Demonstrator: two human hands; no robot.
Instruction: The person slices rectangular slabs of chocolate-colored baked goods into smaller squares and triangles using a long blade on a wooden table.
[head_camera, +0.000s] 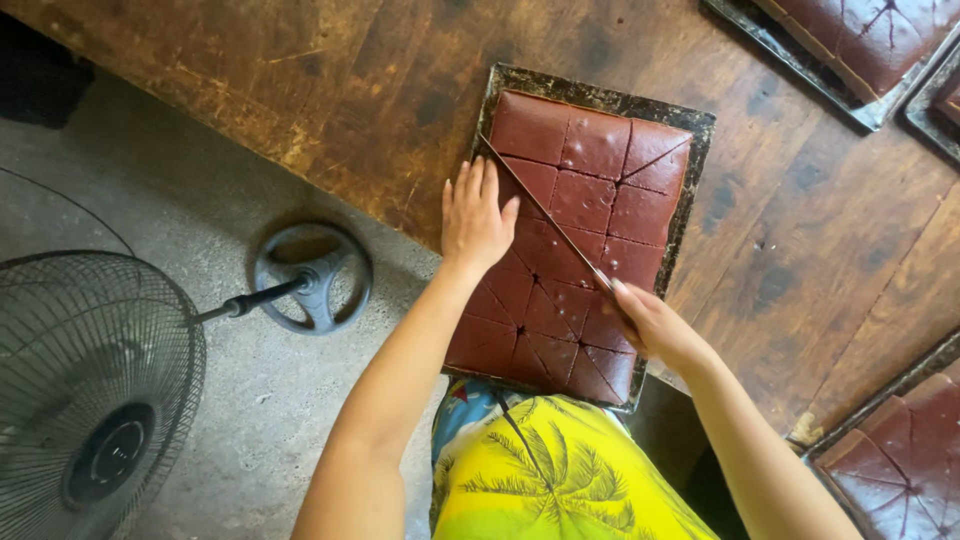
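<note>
Yellow palm-print garment (560, 480) nearest the camera, bottom centre, both forearms reaching out over it. Right hand (655, 325) closed around the handle of a long thin knife (545, 215); blade runs diagonally up-left across the brown slab cake (585, 230), tip near the tray's left edge. Left hand (475, 220) lies flat and open, fingers spread, palm on the cake's left side, holding nothing; thumb just beside the blade.

Cake sits in a dark square baking tray (700, 125) on a worn wooden table (350, 90), near its front edge. Surface already scored into squares, several crossed with diagonals.

Risks, as judged: thumb sits so close to the blade that a slip sideways could nick it. Pressing palm could dent or smear the glossy top. Tray close to the table edge, so a hard push could shift it toward the person.

Around: more trays of the same cake top right (860, 45) and bottom right (900, 460). Standing fan (95, 390) with round base (312, 277) on the concrete floor (180, 190), left.
</note>
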